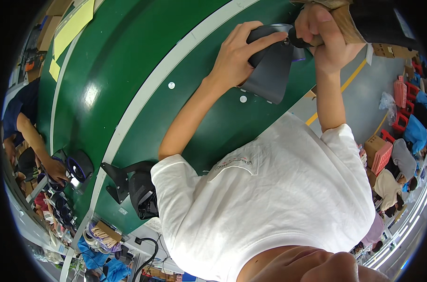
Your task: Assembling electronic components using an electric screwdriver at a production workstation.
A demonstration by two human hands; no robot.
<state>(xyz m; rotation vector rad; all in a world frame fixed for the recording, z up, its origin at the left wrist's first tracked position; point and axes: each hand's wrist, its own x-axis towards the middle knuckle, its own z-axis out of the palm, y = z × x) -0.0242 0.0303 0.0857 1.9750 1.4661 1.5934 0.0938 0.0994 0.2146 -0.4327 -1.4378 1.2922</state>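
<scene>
Dark grey casing (275, 70) between both hands (234, 54)

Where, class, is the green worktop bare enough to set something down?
The green worktop between pale strip and yellow sheet; a smaller patch between that strip and the left forearm. Crowded: where the left hand holds the dark grey housing, and around the black bracket.

The person wears a white T-shirt (288, 197) of soft, creased cloth with 1 stitched chest pocket (239, 162), also white. Small dark and reddish lettering marks that pocket. Beside the pocket is the short left sleeve (173, 176); across the chest from it, the matching right sleeve (352, 141). Well apart from the pocket, a round white neckband (272, 240) edges the collar. Both sleeves have plain hems.
</scene>
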